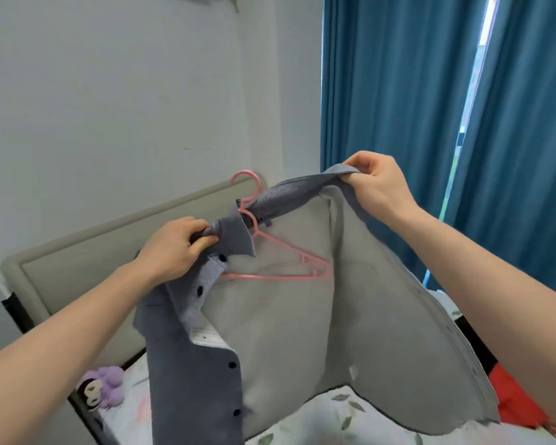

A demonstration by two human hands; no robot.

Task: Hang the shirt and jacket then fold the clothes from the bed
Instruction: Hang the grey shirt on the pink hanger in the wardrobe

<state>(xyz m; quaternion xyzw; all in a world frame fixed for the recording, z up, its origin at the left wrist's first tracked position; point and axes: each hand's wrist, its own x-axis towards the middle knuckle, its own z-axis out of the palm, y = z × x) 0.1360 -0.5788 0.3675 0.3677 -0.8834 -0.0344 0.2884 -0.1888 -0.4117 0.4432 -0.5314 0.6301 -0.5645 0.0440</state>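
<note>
Both arms stretched out, left hand (174, 244) and right hand (377, 184) gripping grey shirt (289, 342) collar, pink hanger (270, 248) inside, above bed (350, 415).

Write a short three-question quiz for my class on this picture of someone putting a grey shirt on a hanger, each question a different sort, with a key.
1. True or false: both hands grip the grey shirt.
2. Multiple choice: where is the pink hanger?
A. lying on the bed
B. inside the open shirt, its hook poking out at the collar
C. hooked on the blue curtain
3. Fill the gap: the right hand holds the shirt ____ than the left hand.

Key
1. True: the left hand grips the collar by the dark buttons, the right hand grips the other shoulder edge.
2. B.
3. Higher.
</note>
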